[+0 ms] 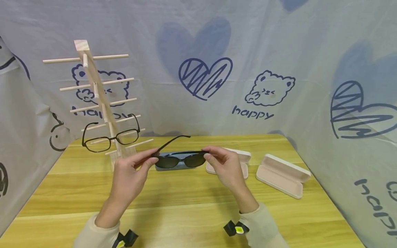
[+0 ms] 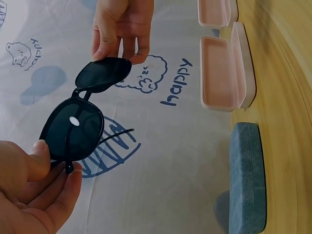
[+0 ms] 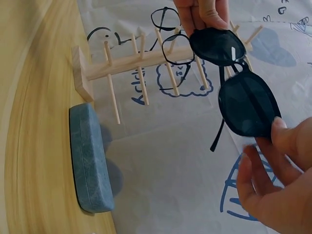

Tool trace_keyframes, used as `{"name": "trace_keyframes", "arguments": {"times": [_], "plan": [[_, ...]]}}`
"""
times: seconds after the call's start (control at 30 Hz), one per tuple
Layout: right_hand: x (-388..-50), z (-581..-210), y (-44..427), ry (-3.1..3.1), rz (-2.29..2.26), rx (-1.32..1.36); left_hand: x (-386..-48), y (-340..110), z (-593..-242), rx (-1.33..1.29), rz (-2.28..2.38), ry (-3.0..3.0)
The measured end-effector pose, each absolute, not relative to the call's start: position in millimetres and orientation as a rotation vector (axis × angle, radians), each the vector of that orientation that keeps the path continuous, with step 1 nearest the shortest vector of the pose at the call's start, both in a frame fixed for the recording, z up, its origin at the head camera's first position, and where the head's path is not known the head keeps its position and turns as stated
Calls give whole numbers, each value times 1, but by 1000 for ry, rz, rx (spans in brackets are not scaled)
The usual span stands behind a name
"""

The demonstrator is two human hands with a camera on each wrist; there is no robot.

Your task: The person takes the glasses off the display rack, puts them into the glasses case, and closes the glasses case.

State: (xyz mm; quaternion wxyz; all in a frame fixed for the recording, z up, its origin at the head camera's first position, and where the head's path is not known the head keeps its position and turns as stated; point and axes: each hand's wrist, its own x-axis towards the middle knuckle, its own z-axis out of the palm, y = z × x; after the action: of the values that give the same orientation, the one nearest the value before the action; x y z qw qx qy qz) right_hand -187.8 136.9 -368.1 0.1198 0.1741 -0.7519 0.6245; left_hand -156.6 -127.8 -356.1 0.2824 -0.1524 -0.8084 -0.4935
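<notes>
Black sunglasses (image 1: 180, 160) with dark lenses are held up above the table, one side in each hand. My left hand (image 1: 131, 175) pinches the left end of the frame near its hinge, thumb in front. The right end is pinched by my right hand (image 1: 227, 168) between thumb and fingers. One temple arm sticks out backward past the left hand; the other lies across behind the lenses in the head view. Behind the sunglasses, a closed blue-grey glasses case (image 2: 247, 178) lies on the table, partly hidden in the head view.
At the left stands a wooden display rack (image 1: 103, 103) with several pegs, carrying black-framed eyeglasses (image 1: 112, 138). Two pale pink cases stand open at the right: one case (image 1: 245, 170) partly behind the right hand, another case (image 1: 280, 177) farther right. A printed cloth (image 1: 198, 41) hangs behind the table.
</notes>
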Motion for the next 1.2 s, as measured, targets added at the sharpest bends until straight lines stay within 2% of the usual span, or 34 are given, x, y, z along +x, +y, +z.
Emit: {"name": "trace_keyframes", "arguments": {"times": [0.7,1.2], "plan": [[-189,-370,143,-2241,1898,400,-157,-125,-356,-411,-1305,-2304],[-193,-377,164,-2250,1910,389,-175,-113,-365,-433,-1372,-2427]]}}
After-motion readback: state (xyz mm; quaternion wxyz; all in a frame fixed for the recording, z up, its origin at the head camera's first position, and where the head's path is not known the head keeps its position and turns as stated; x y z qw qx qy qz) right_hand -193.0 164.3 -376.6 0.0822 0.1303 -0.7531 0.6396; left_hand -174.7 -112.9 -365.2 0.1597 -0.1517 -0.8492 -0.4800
